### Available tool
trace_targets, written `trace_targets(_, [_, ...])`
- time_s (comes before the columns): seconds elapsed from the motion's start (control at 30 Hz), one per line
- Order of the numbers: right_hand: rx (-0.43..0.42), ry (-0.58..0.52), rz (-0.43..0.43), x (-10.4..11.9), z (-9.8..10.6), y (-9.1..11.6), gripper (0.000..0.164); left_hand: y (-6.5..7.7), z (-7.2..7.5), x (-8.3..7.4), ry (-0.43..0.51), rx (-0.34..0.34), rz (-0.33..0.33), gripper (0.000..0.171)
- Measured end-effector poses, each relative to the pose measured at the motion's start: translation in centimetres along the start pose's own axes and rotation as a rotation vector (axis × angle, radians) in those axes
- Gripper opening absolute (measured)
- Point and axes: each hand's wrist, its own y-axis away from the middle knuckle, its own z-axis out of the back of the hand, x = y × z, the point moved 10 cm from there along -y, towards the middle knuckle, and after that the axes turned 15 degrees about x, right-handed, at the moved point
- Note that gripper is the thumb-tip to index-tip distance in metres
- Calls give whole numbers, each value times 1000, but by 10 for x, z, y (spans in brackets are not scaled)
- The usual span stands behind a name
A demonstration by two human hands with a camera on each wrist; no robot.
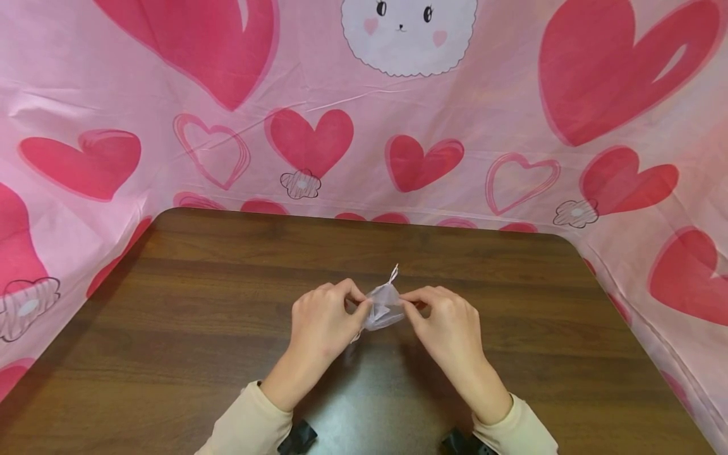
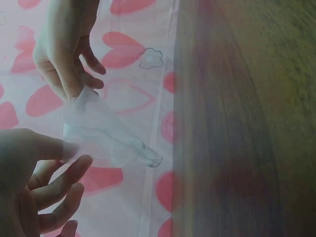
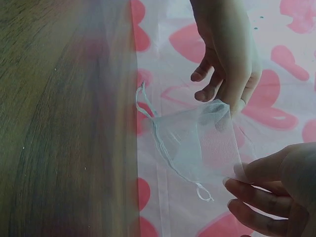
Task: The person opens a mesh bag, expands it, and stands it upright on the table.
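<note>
A small sheer white drawstring pouch (image 1: 388, 309) is stretched between my two hands over the table. My left hand (image 1: 325, 319) pinches one edge of it between thumb and forefinger. On the opposite side, my right hand (image 1: 452, 322) pinches another edge the same way. A twisted white cord loop (image 1: 394, 273) sticks out from the pouch's far end. In the right wrist view, the gathered drawstring line (image 3: 165, 155) crosses the mesh, with a loop at each end. A paler patch shows through the mesh.
The dark brown wooden table (image 1: 199, 303) spreads beneath both hands. Behind it and along its sides hangs a pink cloth (image 1: 364, 158) printed with hearts. Black straps (image 1: 297, 437) sit by the cream sleeves (image 1: 250, 420).
</note>
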Motion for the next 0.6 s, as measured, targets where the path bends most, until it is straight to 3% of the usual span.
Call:
trace_targets(0.2, [6,-15,4,-1,-1,0,14,0,-2,-2,-1,23,-17,9])
trace_targets(0.4, [5,-26,38,4,0,0,14,1,0,-7,-21,-2,-63,11])
trace_targets(0.6, [17,-82,53,5,0,-1,20,0,6,-2,-23,-36,-45,5])
